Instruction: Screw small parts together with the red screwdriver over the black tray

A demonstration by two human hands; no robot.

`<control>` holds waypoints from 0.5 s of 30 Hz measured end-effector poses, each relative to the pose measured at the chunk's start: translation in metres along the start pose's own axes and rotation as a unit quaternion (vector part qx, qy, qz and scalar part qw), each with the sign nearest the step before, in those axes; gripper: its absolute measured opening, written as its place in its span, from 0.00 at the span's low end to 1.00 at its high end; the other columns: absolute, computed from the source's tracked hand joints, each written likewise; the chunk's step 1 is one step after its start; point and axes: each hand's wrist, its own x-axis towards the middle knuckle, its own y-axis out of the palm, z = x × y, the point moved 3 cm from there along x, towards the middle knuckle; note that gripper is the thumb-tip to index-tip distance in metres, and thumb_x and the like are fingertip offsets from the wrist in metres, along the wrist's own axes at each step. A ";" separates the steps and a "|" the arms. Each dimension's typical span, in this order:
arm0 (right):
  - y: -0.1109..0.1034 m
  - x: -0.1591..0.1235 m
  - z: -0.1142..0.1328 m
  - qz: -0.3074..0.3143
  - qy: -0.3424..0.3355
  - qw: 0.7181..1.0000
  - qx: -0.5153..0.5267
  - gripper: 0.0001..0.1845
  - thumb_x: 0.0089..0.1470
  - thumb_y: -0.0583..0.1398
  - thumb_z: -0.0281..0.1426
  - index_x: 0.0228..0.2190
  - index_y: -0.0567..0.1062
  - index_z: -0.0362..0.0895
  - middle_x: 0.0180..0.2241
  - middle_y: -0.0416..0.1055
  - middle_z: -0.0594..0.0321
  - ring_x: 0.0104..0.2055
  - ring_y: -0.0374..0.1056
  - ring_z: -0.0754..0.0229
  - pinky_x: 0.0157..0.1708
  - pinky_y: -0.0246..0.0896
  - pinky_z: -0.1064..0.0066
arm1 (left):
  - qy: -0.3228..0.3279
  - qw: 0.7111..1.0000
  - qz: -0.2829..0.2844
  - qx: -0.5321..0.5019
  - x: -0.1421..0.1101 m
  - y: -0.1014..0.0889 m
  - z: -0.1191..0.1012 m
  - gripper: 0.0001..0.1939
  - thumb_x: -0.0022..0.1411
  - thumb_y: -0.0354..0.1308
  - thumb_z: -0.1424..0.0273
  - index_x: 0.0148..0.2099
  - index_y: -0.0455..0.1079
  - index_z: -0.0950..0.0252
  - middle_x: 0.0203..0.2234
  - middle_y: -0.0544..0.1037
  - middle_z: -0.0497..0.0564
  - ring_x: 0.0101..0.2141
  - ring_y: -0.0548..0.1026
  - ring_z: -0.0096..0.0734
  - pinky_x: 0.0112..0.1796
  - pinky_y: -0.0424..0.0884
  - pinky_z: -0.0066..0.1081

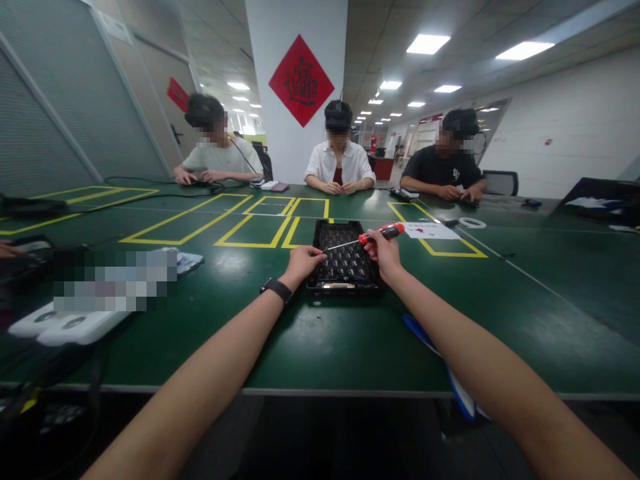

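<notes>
A black tray of small parts (344, 230) lies on the green table (320, 347) straight ahead of me. My right hand (383, 255) is closed around a red-handled screwdriver (381, 234), whose thin shaft points left across the tray. My left hand (303, 262), with a black watch on its wrist, pinches the tip of that shaft over the tray's left side. Whether something small sits between the fingertips is too fine to see.
Three people sit across the table with their hands on it. White devices (65, 325) lie at my left, a blue and white strap (453, 380) under my right forearm, a white paper (430, 231) and a tape roll (472, 223) beyond. Yellow lines mark the tabletop.
</notes>
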 end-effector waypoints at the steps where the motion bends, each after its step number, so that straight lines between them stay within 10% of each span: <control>1: 0.000 0.000 -0.001 0.002 0.000 1.000 0.003 0.13 0.41 0.61 0.39 0.21 0.68 0.41 0.13 0.64 0.68 0.13 0.52 0.72 0.10 0.41 0.79 | 0.004 1.000 0.003 0.002 0.000 0.000 0.000 0.10 0.42 0.64 0.64 0.27 0.75 0.65 0.27 0.77 0.52 0.31 0.72 0.35 0.39 0.65 0.34; 15: -0.007 0.006 -0.006 -0.036 0.041 0.997 0.052 0.12 0.42 0.61 0.37 0.19 0.66 0.41 0.12 0.63 0.69 0.12 0.52 0.73 0.09 0.42 0.80 | 0.020 0.999 0.009 -0.025 -0.001 0.000 -0.001 0.11 0.45 0.62 0.64 0.32 0.76 0.63 0.27 0.78 0.49 0.31 0.72 0.32 0.40 0.65 0.32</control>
